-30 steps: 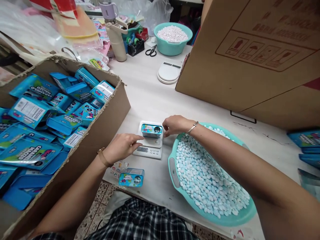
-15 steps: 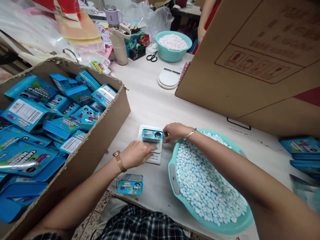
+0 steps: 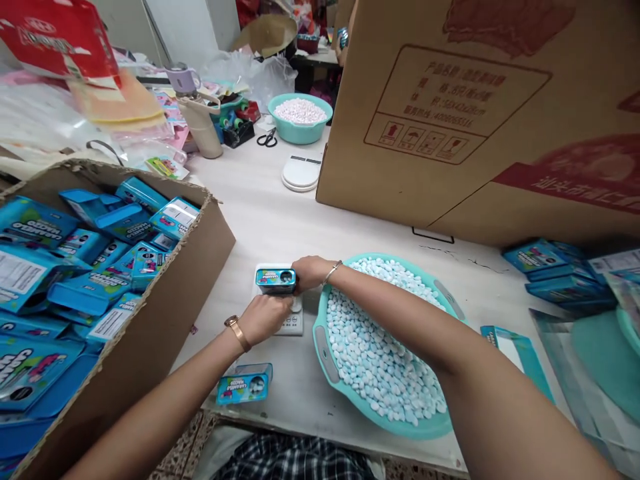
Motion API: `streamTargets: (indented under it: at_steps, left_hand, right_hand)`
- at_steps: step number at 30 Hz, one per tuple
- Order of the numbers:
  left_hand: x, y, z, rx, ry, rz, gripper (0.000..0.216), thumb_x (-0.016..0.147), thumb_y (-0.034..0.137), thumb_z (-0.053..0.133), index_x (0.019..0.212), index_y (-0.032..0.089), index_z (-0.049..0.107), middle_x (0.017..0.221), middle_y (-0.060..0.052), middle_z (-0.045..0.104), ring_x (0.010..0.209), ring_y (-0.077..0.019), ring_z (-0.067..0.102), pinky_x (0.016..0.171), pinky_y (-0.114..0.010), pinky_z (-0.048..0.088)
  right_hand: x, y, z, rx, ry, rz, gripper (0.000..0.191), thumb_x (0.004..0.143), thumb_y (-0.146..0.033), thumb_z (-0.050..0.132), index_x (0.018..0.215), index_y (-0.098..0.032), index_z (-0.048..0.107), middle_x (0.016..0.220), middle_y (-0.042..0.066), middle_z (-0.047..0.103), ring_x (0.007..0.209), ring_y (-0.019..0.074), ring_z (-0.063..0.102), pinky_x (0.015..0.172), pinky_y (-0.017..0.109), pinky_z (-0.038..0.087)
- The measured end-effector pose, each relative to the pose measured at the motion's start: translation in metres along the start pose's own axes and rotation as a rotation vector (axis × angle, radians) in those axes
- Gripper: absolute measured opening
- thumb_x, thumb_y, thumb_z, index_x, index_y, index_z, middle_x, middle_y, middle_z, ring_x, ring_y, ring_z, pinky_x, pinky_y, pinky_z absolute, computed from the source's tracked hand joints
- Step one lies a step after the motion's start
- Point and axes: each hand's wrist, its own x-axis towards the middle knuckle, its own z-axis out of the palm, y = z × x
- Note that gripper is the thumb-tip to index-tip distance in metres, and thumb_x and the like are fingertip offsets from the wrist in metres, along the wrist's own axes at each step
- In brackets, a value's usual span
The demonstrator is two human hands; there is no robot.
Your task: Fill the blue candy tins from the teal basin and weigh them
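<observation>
A blue printed candy box (image 3: pixel 276 280) stands on a small white kitchen scale (image 3: pixel 291 325), its narrow printed face toward me. My right hand (image 3: pixel 311 273) is closed at the box's right end, with some fingertips hidden behind it. Just in front of the box, my left hand (image 3: pixel 265 318) is curled over the scale; what its fingers hold, if anything, is hidden. A second candy box (image 3: pixel 245 385) lies nearer me on the table, white candies showing through its window. Beneath my right forearm sits a turquoise basin (image 3: pixel 321 343) heaped with pale blue and white candies (image 3: pixel 373 360).
At left, a cardboard carton (image 3: pixel 193 287) holds many blue boxes. A large carton (image 3: pixel 380 180) blocks the back right. Behind are another scale (image 3: pixel 301 173), scissors (image 3: pixel 267 138), a basin (image 3: pixel 300 133) of pale candies and a tumbler (image 3: pixel 200 127). Flattened blue packs (image 3: pixel 565 287) lie at right.
My view has swung to the right. My right hand has come from beside the scale onto the candy box's end. My left hand's extended finger has curled in.
</observation>
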Motion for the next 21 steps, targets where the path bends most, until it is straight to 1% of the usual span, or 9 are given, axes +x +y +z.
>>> streamTargets:
  at_steps: [4, 7, 8, 10, 12, 13, 14, 17, 21]
  left_hand:
    - [-0.006, -0.004, 0.000, -0.024, 0.066, 0.036, 0.020, 0.096, 0.024, 0.050, 0.086, 0.017, 0.067, 0.079, -0.009, 0.075, 0.070, -0.0275, 0.072, 0.055, -0.031, 0.047]
    - [-0.018, -0.005, -0.012, -0.067, 0.154, 0.080, 0.022, 0.100, 0.025, 0.047, 0.096, 0.019, 0.068, 0.088, -0.006, 0.076, 0.080, -0.0222, 0.074, 0.066, -0.029, 0.052]
    - [-0.022, -0.005, -0.019, -0.100, 0.236, 0.089, 0.023, 0.101, 0.027, 0.045, 0.101, 0.019, 0.067, 0.094, -0.006, 0.077, 0.085, -0.0202, 0.073, 0.073, -0.029, 0.053]
    - [-0.027, -0.006, -0.034, -0.192, 0.484, 0.090, 0.023, 0.102, 0.029, 0.046, 0.107, 0.019, 0.066, 0.101, -0.005, 0.076, 0.090, -0.0169, 0.072, 0.082, -0.027, 0.053]
    - [-0.025, -0.007, -0.048, -0.277, 0.708, 0.061, 0.020, 0.100, 0.030, 0.051, 0.104, 0.018, 0.067, 0.097, -0.005, 0.076, 0.086, -0.0157, 0.071, 0.080, -0.026, 0.052]
    - [-0.021, -0.008, -0.053, -0.300, 0.752, 0.036, 0.019, 0.099, 0.029, 0.054, 0.101, 0.018, 0.069, 0.093, -0.004, 0.075, 0.082, -0.0157, 0.070, 0.076, -0.026, 0.051]
    - [-0.017, -0.010, -0.056, -0.304, 0.740, 0.007, 0.018, 0.098, 0.028, 0.055, 0.098, 0.019, 0.070, 0.089, -0.004, 0.074, 0.079, -0.0159, 0.069, 0.073, -0.026, 0.050]
    - [-0.011, -0.017, -0.061, -0.305, 0.621, -0.060, 0.019, 0.096, 0.025, 0.056, 0.095, 0.020, 0.073, 0.081, -0.003, 0.067, 0.074, -0.0162, 0.065, 0.067, -0.027, 0.047]
    - [-0.027, -0.028, -0.067, -0.360, 0.647, -0.164, 0.022, 0.096, 0.032, 0.055, 0.107, 0.021, 0.071, 0.087, -0.003, 0.065, 0.077, -0.0164, 0.062, 0.070, -0.028, 0.047]
  right_hand:
    - [-0.010, -0.001, -0.001, -0.002, 0.040, -0.003, 0.038, 0.073, -0.033, 0.071, 0.106, -0.015, 0.074, 0.108, 0.016, 0.073, 0.094, 0.0286, 0.069, 0.070, 0.031, 0.048]
    - [-0.029, 0.011, -0.012, 0.014, 0.110, 0.014, 0.027, 0.077, -0.028, 0.065, 0.099, -0.016, 0.074, 0.104, 0.014, 0.074, 0.092, 0.0272, 0.068, 0.068, 0.030, 0.045]
    - [-0.036, 0.015, -0.018, 0.026, 0.144, 0.016, 0.026, 0.079, -0.029, 0.062, 0.100, -0.017, 0.073, 0.104, 0.013, 0.074, 0.092, 0.0262, 0.067, 0.067, 0.030, 0.044]
    - [-0.051, 0.019, -0.029, 0.059, 0.210, 0.001, 0.027, 0.084, -0.034, 0.058, 0.103, -0.020, 0.070, 0.103, 0.009, 0.074, 0.091, 0.0227, 0.066, 0.065, 0.028, 0.041]
    - [-0.061, 0.014, -0.038, 0.088, 0.257, -0.038, 0.029, 0.088, -0.041, 0.055, 0.105, -0.023, 0.068, 0.101, 0.005, 0.074, 0.087, 0.0190, 0.065, 0.063, 0.026, 0.039]
    - [-0.064, 0.008, -0.041, 0.096, 0.275, -0.056, 0.029, 0.088, -0.044, 0.055, 0.105, -0.024, 0.067, 0.100, 0.004, 0.074, 0.086, 0.0180, 0.065, 0.062, 0.026, 0.037]
    - [-0.065, 0.002, -0.043, 0.098, 0.291, -0.064, 0.029, 0.088, -0.045, 0.056, 0.103, -0.024, 0.067, 0.099, 0.003, 0.073, 0.086, 0.0179, 0.065, 0.062, 0.026, 0.036]
    - [-0.069, -0.015, -0.043, 0.087, 0.351, -0.025, 0.026, 0.086, -0.044, 0.060, 0.099, -0.023, 0.068, 0.096, 0.006, 0.073, 0.086, 0.0206, 0.064, 0.060, 0.028, 0.031]
    - [-0.098, -0.013, -0.036, 0.094, 0.470, 0.051, 0.021, 0.092, -0.039, 0.055, 0.095, -0.022, 0.065, 0.094, 0.005, 0.072, 0.085, 0.0200, 0.063, 0.060, 0.029, 0.027]
